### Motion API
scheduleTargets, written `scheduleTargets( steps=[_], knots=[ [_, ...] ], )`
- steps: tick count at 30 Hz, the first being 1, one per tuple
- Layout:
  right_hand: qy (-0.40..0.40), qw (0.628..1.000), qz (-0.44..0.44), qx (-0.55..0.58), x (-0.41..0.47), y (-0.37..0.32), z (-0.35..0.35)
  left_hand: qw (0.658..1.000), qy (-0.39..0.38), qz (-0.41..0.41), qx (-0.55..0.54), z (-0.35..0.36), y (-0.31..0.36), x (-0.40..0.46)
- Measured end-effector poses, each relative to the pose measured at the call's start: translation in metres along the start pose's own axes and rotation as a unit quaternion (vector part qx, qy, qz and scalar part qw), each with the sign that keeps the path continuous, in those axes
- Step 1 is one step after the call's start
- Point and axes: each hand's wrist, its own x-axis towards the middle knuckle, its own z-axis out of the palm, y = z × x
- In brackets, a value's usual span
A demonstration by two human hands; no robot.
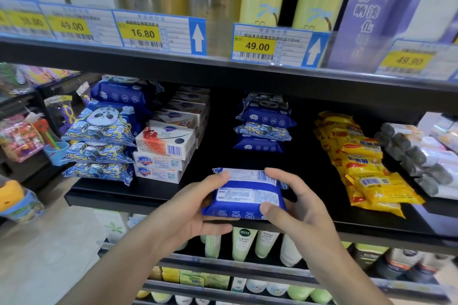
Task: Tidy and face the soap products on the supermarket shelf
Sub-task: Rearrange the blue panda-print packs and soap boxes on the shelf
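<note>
Both hands, left (198, 208) and right (295, 203), gripping blue pack (245, 195) label-up at shelf (148, 195) edge; could land back-side out unless flipped.

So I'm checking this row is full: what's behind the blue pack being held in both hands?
Behind the blue pack, further back on the black shelf, stands a stack of matching blue packs. Bare shelf lies between them. Behind that stack it is too dark to tell.
</note>
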Motion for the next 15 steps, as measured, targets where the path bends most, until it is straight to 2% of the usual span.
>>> scheduleTargets(
  steps=[4,8,15],
  knots=[
    [-0.023,0.997,-0.055,-0.047,-0.0027,0.0037,0.0002,1.000,0.009,0.002,0.018,0.0001,-0.0006,0.0038],
    [-0.048,0.996,-0.059,-0.053,-0.0030,0.0045,-0.0006,0.998,-0.002,0.031,0.058,0.0014,-0.0009,0.0050],
    [0.007,0.998,-0.014,-0.055,-0.0025,0.0045,-0.0030,0.990,0.008,0.104,0.092,0.0047,-0.0014,0.0048]
  ],
)
